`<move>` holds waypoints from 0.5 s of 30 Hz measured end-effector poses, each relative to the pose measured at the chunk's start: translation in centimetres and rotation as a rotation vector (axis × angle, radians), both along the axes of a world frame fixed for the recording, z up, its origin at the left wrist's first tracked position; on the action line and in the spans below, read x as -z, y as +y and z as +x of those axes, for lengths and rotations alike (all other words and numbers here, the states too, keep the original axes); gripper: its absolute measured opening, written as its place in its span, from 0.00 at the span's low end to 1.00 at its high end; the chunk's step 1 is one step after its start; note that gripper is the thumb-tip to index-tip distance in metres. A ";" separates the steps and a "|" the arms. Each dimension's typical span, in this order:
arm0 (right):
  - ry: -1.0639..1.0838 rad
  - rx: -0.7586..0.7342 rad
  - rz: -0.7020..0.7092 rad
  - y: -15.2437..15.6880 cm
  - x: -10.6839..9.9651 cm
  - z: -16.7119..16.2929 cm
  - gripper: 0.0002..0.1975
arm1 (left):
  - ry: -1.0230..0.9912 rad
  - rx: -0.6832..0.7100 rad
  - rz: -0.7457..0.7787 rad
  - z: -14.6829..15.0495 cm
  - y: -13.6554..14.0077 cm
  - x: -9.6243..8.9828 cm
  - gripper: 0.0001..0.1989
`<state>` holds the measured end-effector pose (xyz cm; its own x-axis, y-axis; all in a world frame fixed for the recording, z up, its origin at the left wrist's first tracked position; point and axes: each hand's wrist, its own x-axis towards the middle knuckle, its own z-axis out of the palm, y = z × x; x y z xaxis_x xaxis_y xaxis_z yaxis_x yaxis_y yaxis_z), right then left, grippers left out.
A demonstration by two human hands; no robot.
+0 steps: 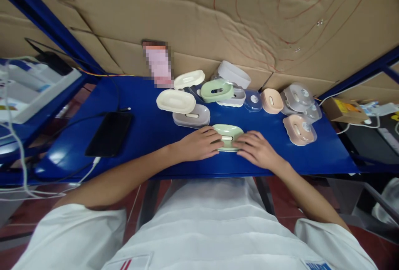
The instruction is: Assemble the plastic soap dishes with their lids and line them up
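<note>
dish (228,145), pale green and oval, flat on the blue tabletop (149,145) near its front edge, with a cream bar (227,138) across its middle slot. lies straight in front of the body, probably for easy reach with both arms and a direct look down at the slot. left hand (199,143) at the left end, fingers bent over the rim and grasping it; right hand (258,151) at the right end, grasping likewise. cannot tell how firmly. seems held from opposite ends to stay steady and keep the slot uncovered. just behind and to the left, a grey dish (204,114) with a similar bar, overlapped in view by a cream tray (176,100). farther back, a second green piece (226,91) over a grey base (236,98), perhaps stacked to save room, with a clear lid (253,101) just beside. toward the right, an uncovered peach dish (272,100) and a lidded peach dish (298,130). well off to the left, a black device (109,135), presumably set aside from the handling.
</note>
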<state>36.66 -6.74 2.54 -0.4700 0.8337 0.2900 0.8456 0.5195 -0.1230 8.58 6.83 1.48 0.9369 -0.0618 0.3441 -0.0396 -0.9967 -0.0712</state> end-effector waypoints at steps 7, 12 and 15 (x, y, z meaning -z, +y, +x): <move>-0.063 0.532 0.105 8.9 -0.6 6.3 0.28 | -0.336 -0.423 -0.173 -3.2 5.9 -2.3 0.18; -0.105 0.536 0.092 9.6 2.3 7.1 0.30 | -0.360 -1.143 -0.189 -7.8 12.9 -3.5 0.32; -0.107 0.557 0.071 9.2 2.8 7.6 0.30 | -0.253 -1.296 -0.217 -9.0 14.8 -2.6 0.35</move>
<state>44.29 2.45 -0.30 0.0049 0.9441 0.3295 1.0000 -0.0043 -0.0024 -0.44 21.65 4.07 0.1862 0.8950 0.4053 0.9276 -0.2961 0.2279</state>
